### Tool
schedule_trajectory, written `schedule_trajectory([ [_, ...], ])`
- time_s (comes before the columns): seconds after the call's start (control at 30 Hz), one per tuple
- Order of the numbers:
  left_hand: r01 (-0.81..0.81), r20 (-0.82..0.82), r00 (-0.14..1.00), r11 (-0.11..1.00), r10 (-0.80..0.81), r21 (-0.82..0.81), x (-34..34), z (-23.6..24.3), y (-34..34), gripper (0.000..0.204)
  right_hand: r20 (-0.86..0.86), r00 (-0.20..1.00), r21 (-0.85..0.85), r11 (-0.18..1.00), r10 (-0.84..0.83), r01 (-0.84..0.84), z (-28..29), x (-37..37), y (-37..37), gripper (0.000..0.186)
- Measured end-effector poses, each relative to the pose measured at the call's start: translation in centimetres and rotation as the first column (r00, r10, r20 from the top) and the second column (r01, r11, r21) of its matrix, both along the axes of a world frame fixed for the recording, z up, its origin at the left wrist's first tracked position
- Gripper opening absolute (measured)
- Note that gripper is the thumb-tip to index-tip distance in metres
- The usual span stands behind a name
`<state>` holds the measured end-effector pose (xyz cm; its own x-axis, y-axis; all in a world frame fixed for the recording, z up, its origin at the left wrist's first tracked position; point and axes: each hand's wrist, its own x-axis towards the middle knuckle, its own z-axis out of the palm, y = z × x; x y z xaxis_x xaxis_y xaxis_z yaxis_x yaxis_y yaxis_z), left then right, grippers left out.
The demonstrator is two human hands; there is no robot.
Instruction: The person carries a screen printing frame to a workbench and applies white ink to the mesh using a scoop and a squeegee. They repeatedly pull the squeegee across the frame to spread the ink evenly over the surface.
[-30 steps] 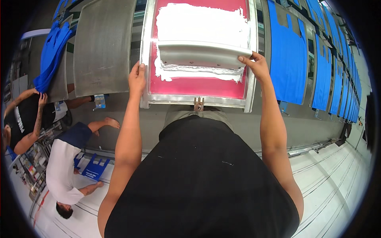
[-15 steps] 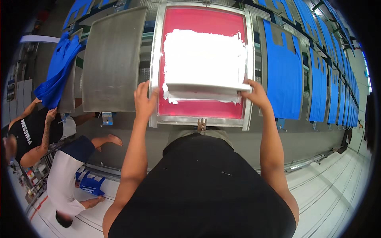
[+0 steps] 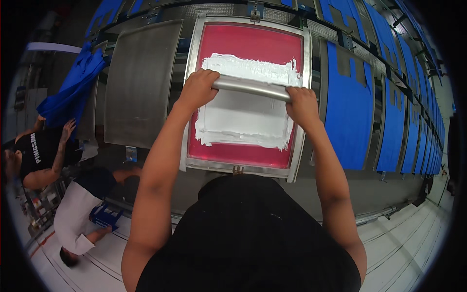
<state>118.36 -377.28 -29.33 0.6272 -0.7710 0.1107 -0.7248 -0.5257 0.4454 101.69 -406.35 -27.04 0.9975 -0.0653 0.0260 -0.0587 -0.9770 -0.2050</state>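
Both my hands grip a long metal squeegee (image 3: 252, 89) that lies across a framed printing screen (image 3: 190, 97). My left hand (image 3: 198, 88) is wrapped round its left end, my right hand (image 3: 303, 103) round its right end. Thick white ink (image 3: 243, 120) covers the middle of the screen, on both the near and the far side of the squeegee, with ragged ridges at its edges. Pink-red mesh (image 3: 250, 40) shows around the ink. What lies beneath the screen is hidden.
A bare grey platen (image 3: 141, 80) is to the left; platens with blue bag-shaped fabric (image 3: 348, 109) run off to the right. At the far left one person (image 3: 46, 153) handles blue fabric (image 3: 73, 92); another in a white shirt (image 3: 75, 214) bends near a blue bag (image 3: 104, 215).
The squeegee has gone from the near end of the ink to its far part. My hands have moved from the frame's sides and squeegee end to grips on both squeegee ends.
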Motion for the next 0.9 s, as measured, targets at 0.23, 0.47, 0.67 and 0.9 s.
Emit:
schedule_trajectory([
  [0.23,-0.027,0.092,0.995,0.999,0.028,-0.021,-5.3,-5.0,2.2,0.041,-0.186,0.982,-0.092,0.996,0.001,-0.019,-3.5,-3.0,3.0,0.027],
  [0.47,0.022,-0.163,0.987,0.992,-0.001,0.127,-13.7,2.2,7.4,0.037,-0.157,0.987,0.154,0.988,0.036,-0.011,2.9,-11.9,7.1,0.028],
  [0.67,0.034,-0.203,0.979,0.989,-0.003,0.147,-14.5,0.2,7.4,0.028,-0.323,0.946,0.128,0.989,-0.031,0.076,0.8,-12.1,7.8,0.034],
  [0.9,-0.031,-0.082,0.996,0.999,0.028,-0.043,-16.1,-2.9,8.1,0.031,-0.16,0.985,0.1,0.992,-0.061,0.078,-1.4,-13.8,8.5,0.031],
])
